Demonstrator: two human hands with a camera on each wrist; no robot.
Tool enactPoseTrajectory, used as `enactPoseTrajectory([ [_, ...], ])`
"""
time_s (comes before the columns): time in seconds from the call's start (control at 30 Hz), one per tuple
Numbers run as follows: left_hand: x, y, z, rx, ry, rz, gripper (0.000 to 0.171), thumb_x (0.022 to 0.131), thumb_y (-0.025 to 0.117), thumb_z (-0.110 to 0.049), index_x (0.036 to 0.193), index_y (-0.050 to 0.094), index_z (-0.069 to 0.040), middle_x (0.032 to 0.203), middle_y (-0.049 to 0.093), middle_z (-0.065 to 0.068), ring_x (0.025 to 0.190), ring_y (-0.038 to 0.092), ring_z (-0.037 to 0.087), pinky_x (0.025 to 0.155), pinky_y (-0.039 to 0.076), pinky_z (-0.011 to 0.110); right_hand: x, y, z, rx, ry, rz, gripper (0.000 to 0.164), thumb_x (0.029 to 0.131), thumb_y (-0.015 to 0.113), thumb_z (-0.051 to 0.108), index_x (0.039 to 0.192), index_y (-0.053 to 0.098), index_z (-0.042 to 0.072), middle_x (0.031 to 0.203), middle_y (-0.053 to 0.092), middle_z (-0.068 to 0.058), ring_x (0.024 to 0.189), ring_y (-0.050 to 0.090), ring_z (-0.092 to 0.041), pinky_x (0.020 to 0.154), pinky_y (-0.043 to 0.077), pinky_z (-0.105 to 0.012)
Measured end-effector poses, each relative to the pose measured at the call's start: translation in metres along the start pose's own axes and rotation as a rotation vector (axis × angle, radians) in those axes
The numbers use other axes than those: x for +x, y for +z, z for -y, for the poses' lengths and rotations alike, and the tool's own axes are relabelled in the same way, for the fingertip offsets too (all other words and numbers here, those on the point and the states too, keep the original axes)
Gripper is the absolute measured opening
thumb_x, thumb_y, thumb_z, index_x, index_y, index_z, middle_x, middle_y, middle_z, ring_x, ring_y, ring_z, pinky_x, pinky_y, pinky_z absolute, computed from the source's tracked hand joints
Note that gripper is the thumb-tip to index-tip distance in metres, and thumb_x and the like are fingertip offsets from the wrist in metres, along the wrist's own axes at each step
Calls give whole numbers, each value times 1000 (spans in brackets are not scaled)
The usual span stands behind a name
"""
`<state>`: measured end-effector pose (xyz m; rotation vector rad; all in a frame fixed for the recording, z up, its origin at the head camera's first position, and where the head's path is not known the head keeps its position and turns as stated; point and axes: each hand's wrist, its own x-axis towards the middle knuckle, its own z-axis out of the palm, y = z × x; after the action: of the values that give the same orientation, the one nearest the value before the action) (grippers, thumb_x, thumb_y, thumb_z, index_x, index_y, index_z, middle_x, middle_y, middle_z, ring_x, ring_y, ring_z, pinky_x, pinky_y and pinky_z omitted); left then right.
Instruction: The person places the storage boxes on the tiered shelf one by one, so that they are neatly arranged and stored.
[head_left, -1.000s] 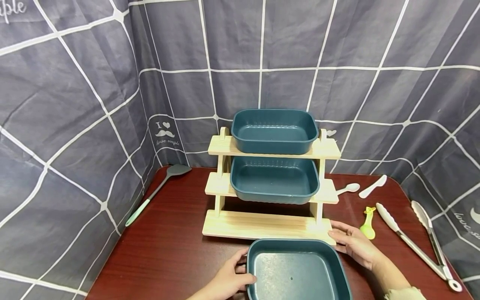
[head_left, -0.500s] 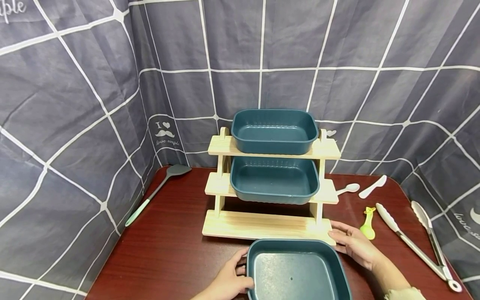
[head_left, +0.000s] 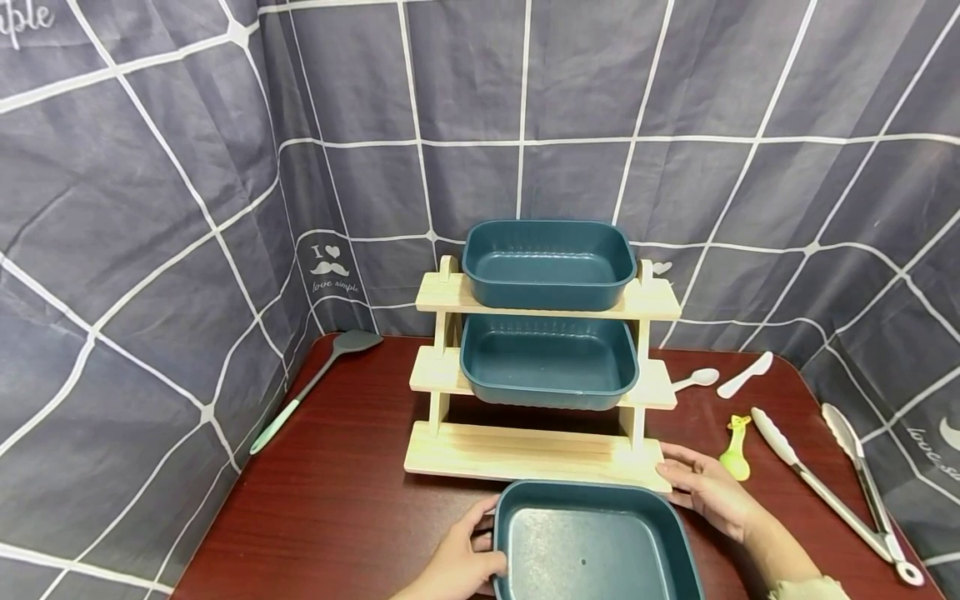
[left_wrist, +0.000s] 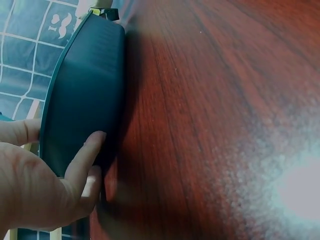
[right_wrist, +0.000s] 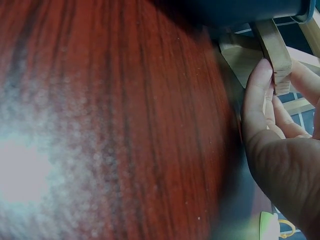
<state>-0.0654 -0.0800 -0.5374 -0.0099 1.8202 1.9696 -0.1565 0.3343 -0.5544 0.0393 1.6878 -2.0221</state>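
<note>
In the head view, a three-tier wooden display rack (head_left: 517, 454) stands mid-table. One dark teal plastic bin (head_left: 551, 295) sits on its top tier and another teal bin (head_left: 547, 396) on the middle tier. Directly in front of the rack is a third teal bin (head_left: 592, 542), cut off by the lower frame edge. My left hand (head_left: 461, 557) grips this front bin's left wall, thumb at the rim and fingers against the outer side (left_wrist: 82, 100). My right hand (head_left: 708, 487) pinches the right end of the rack's bottom board (right_wrist: 277, 60) between thumb and fingers.
Left on the red-brown table (head_left: 315, 517) lies a grey spatula (head_left: 318, 379). To the right are a white spoon (head_left: 699, 377), a white knife (head_left: 746, 375), a yellow-green spoon (head_left: 736, 454) and tongs (head_left: 847, 504). Grey checked curtains (head_left: 577, 100) enclose the table.
My left thumb has drawn back slightly from inside the front bin toward its rim. The right hand, the rack and the bins look the same.
</note>
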Motion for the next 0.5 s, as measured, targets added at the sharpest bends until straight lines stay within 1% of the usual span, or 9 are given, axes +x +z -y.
enactPoseTrajectory([
  [0.27, -1, 1, -3, -14, -16, 5, 88, 68, 60, 10, 152, 49, -10, 125, 62, 13, 95, 69, 27, 60, 62, 47, 0, 0, -1, -9, 0, -6, 52, 108, 55, 13, 155, 34, 0, 120, 68, -1, 109, 69, -15, 94, 58, -38],
  [0.5, -3, 0, -7, -23, -20, 25, 86, 68, 61, 10, 151, 51, -11, 124, 61, 15, 95, 70, 28, 59, 62, 43, 0, 2, 0, -15, -4, -12, 51, 108, 55, 13, 154, 35, 1, 120, 68, 0, 107, 69, -15, 93, 58, -37],
])
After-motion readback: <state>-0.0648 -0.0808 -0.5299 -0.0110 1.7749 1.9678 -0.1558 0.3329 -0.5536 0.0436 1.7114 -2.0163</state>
